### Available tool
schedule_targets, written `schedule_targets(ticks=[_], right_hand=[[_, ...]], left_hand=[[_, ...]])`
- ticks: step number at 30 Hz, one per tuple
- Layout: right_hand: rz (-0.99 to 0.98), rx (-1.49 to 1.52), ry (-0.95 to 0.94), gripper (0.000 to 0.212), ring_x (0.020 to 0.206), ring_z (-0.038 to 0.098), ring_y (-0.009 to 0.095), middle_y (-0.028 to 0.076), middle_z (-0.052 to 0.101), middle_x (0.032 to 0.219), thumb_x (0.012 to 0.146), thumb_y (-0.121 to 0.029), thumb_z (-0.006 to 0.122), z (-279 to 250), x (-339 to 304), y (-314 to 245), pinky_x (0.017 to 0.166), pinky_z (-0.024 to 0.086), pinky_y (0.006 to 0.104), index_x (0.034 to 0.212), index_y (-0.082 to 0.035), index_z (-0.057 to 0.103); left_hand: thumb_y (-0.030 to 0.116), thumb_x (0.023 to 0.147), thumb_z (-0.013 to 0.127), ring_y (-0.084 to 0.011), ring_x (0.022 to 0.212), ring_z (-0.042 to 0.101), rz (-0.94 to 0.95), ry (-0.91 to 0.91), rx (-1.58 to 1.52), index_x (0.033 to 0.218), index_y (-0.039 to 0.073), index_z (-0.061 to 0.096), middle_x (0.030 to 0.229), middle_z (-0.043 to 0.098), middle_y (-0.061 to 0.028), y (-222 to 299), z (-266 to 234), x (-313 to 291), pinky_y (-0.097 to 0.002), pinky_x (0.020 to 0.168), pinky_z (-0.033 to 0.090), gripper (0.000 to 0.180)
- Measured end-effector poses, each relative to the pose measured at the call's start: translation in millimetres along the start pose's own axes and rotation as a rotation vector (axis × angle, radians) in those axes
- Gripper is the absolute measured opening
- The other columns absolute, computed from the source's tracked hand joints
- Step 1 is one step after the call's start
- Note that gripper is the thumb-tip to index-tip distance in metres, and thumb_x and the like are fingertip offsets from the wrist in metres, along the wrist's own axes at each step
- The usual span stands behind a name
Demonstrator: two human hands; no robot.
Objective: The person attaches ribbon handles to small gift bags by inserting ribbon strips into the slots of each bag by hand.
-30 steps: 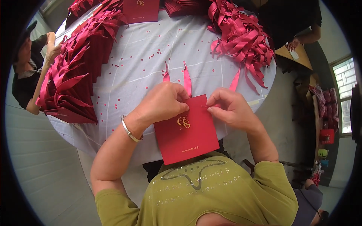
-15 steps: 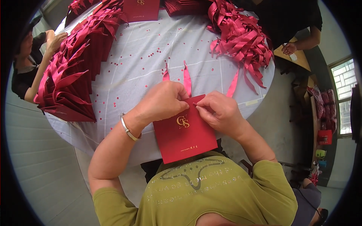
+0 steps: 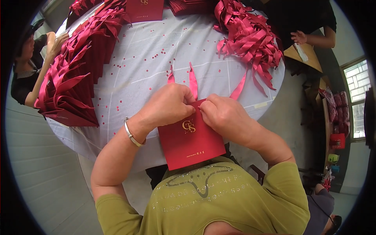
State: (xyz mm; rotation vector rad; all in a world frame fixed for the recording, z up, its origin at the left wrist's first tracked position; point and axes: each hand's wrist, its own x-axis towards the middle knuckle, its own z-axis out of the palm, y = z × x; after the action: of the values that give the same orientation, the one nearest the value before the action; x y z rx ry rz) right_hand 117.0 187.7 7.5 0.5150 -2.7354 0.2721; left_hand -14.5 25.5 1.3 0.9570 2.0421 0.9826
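At the white-covered table (image 3: pixel 137 102), we are holding a red bag (image 3: pixel 194 145), our left hand (image 3: pixel 167 103), fingers together, clamping its top, our right hand (image 3: pixel 222 115) pinching a pink ribbon (image 3: pixel 238 87).

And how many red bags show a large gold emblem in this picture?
2: the held bag, at the left hand and right hand; the far bag, cut by the picture's top edge. More may hide in the bag row at left.

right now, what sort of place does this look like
Likely a gift-bag workroom: a row of red bags and a ribbon heap on a cloth-covered table, with another person beside it.
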Motion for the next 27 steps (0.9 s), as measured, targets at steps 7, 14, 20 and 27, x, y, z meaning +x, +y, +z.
schedule_targets(ticks=[7,14,20,27], right_hand=[[0.227,0.174,-0.193,0.008,0.074,0.065,0.037,0.021,0.062,0.082,0.084,-0.005,0.058,-10.2,19.3,-8.5,0.067,0.055,0.0442,0.084,0.003,0.059],[0.344,0.359,-0.054,0.009,0.076,0.064,0.039,0.020,0.064,0.086,0.083,-0.009,0.065,-6.1,11.2,-1.8,0.068,0.053,0.0461,0.082,0.000,0.062],[0.557,0.873,-0.072,0.012,0.072,0.062,0.008,0.006,0.068,0.077,0.087,-0.007,0.065,-18.2,11.4,13.2,0.064,0.051,0.0270,0.094,0.002,0.069],[0.584,0.971,-0.355,0.013,0.071,0.063,0.009,0.007,0.070,0.078,0.086,-0.006,0.065,-18.4,34.6,34.1,0.064,0.052,0.0268,0.093,0.004,0.069]], left_hand=[[0.012,0.075,0.070,-0.0291,0.075,0.070,0.025,0.014,0.001,0.087,0.000,0.072,0.081,0.071,-0.0173,-0.3,1.8,-1.3,-0.0378,0.070,0.054,0.018],[0.008,0.080,0.071,-0.0131,0.066,0.066,0.065,0.070,0.065,0.087,-0.004,0.070,0.073,0.071,-0.0098,4.0,1.6,-4.9,-0.0296,0.062,0.053,0.014],[0.017,0.079,0.075,-0.0251,0.067,0.070,0.102,0.126,0.179,0.087,-0.001,0.070,0.075,0.071,-0.0151,10.1,10.5,-11.1,-0.0358,0.063,0.053,0.020],[0.019,0.078,0.077,-0.0329,0.071,0.069,0.217,0.236,0.279,0.083,0.002,0.069,0.076,0.071,-0.0151,19.8,22.9,-22.4,-0.0425,0.064,0.053,0.019]])
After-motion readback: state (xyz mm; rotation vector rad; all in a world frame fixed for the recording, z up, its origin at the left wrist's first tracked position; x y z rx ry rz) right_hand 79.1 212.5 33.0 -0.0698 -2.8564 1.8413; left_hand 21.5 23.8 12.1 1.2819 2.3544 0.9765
